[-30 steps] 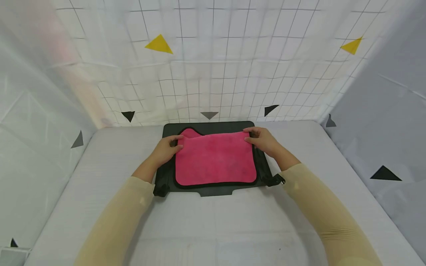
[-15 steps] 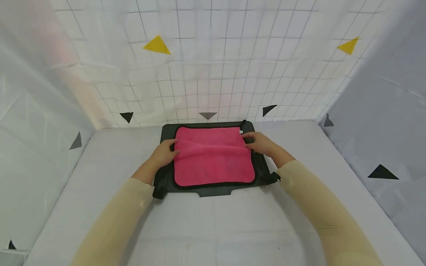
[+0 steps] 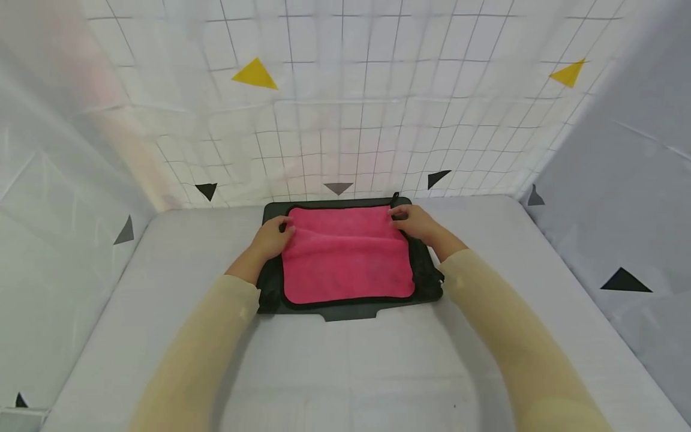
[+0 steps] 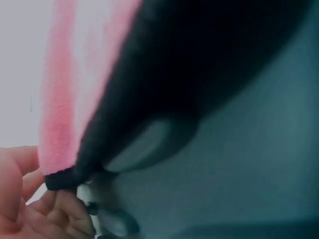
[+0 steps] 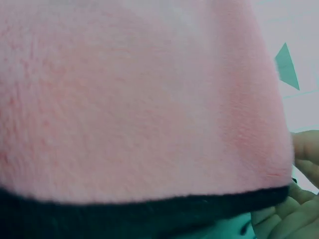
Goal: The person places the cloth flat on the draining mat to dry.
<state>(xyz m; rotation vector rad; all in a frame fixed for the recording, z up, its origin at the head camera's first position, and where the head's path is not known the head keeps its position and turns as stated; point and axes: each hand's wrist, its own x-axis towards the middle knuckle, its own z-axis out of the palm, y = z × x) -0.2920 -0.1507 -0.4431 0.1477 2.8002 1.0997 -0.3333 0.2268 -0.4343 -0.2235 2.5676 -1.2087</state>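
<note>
A pink fleecy cloth [image 3: 345, 273] with a black border lies on a dark board [image 3: 351, 313] in the head view, a soft ridge running across its middle. My left hand [image 3: 270, 239] pinches its left edge toward the far end. Across from it, my right hand [image 3: 420, 223] pinches the right edge close to the far corner. From the left wrist, the cloth [image 4: 60, 114] hangs raised beside the fingers, its black trim at the hand [image 4: 47, 214]. In the right wrist view the cloth [image 5: 149, 124] fills most of the picture, with the hand [image 5: 291, 214] at its edge.
The board lies on a white-covered table [image 3: 345, 372], close to its back edge. Behind rises a white gridded sheet [image 3: 335, 120] with yellow and dark triangles. A small black loop [image 3: 396, 195] sticks out at the cloth's far right corner. Plain sheeting [image 3: 610, 198] walls the right side.
The far part of the cloth, earlier folded over toward the near side, now lies back with a ridge across the middle. Both hands came nearer, then moved up the side edges toward the far corners.
</note>
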